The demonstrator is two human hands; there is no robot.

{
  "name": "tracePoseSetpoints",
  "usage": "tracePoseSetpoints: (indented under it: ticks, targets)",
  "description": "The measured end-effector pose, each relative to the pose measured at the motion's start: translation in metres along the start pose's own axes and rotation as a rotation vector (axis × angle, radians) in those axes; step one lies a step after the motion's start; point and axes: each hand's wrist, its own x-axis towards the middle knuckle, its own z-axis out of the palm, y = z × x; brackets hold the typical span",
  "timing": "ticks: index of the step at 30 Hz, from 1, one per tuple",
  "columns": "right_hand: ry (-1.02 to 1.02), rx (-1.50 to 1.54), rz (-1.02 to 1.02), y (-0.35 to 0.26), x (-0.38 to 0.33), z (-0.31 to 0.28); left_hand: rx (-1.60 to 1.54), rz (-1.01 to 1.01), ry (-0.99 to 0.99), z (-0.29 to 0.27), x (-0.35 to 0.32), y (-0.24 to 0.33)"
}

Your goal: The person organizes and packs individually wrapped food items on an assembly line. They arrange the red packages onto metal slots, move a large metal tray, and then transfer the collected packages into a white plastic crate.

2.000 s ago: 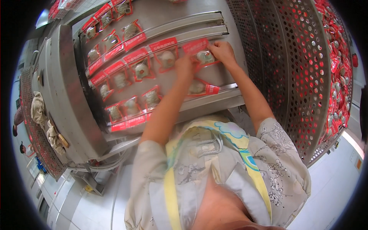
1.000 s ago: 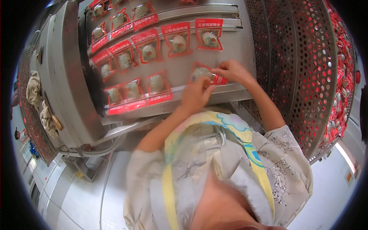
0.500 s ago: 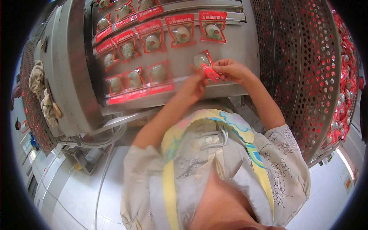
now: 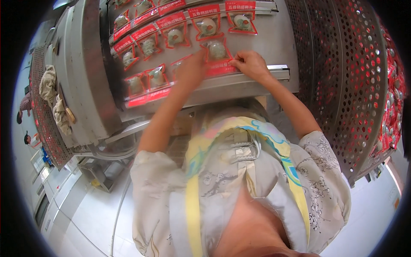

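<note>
A clear pouch with a red end and a pale egg inside (image 4: 217, 50) lies on the steel plate of the machine (image 4: 265, 47), its red end toward me. My right hand (image 4: 251, 65) is closed in a pinch at the red end's right corner. Beside the pouch's left edge, my left hand (image 4: 192, 70) is smeared by motion, so its fingers are unclear. It partly covers a neighbouring egg pouch (image 4: 176, 65). Further left in the near row lie more egg pouches (image 4: 156, 78), red ends toward me. The row behind them (image 4: 175, 37) has its red ends turned away.
A steel strip (image 4: 280, 72) runs along the plate's near edge. Tall perforated metal panels (image 4: 338, 85) stand close on my right, with many red egg pouches (image 4: 387, 103) beyond. Cloths (image 4: 48, 82) hang at the far left, by a wooden handle (image 4: 70, 115).
The egg pouch, held tilted with its red end gathered between both hands before, now lies flatter and further left, beside the near row. My left hand has moved left and away from me.
</note>
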Motion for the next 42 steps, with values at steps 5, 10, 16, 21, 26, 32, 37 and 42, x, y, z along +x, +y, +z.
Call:
tracePoseSetpoints:
  ticks: [5,10,16,21,26,32,37,42]
  targets:
    - [0.174,-0.169,0.028,-0.011,-0.006,0.011,0.22,0.063,0.044,0.006,0.001,-0.003]
    - [-0.199,-0.228,0.095,-0.007,0.005,-0.007,0.151,0.19,-0.046,0.0,-0.001,-0.012]
    - [-0.086,0.022,0.213,-0.008,0.001,0.002,0.043,0.116,-0.038,-0.002,0.003,-0.021]
    - [0.128,-0.357,0.273,-0.032,-0.02,0.014,0.075,0.162,-0.098,-0.007,0.002,-0.019]
    - [0.637,-0.04,0.019,-0.038,-0.055,0.03,-0.051,0.51,0.23,-0.01,-0.018,-0.008]
    - [0.785,0.118,0.088,-0.019,-0.153,0.073,0.13,0.891,-0.071,0.004,-0.027,-0.001]
    - [0.865,0.197,0.308,-0.014,-0.249,0.152,0.228,1.087,0.026,0.015,-0.035,-0.001]
    - [0.965,0.332,0.645,-0.028,-0.351,0.247,0.475,1.21,-0.071,0.025,-0.02,0.005]
